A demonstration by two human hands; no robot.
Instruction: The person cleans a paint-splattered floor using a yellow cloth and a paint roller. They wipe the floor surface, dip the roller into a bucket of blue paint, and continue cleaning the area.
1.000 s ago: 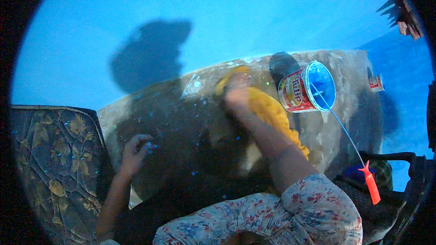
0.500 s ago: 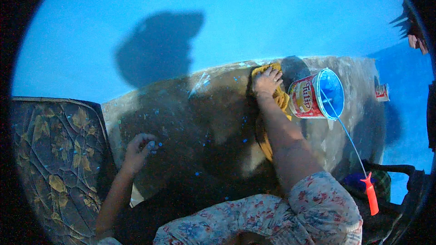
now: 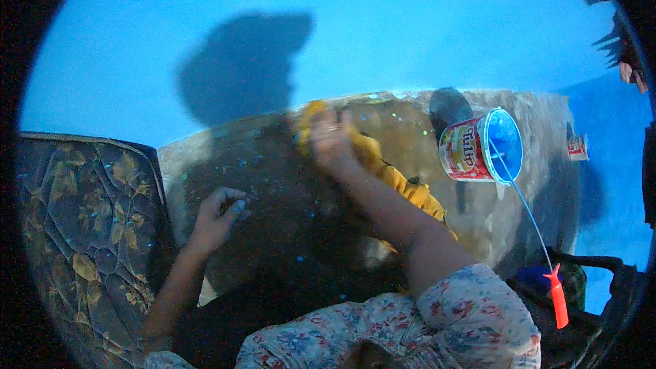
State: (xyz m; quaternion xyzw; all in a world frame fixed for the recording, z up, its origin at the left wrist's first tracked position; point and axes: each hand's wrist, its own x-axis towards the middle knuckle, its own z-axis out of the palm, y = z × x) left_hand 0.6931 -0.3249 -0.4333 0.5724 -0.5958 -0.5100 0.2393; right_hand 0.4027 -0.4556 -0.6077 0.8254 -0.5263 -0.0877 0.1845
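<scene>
Blue-walled ledge [image 3: 273, 184]: right hand [image 3: 333, 138] presses flat on yellow cloth [image 3: 396, 181]; left hand [image 3: 217, 215] rests loosely curled, well apart.

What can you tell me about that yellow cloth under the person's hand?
The yellow cloth looks like soft, crumpled fabric, mustard in colour. It lies bunched in a long strip on the dark, paint-speckled slab, running from near the slab's far edge back toward the person. The right hand presses flat on its far end, and the forearm covers part of its length. Nearer folds show beside the arm. A small bucket lies on its side to its right, apart from it.
</scene>
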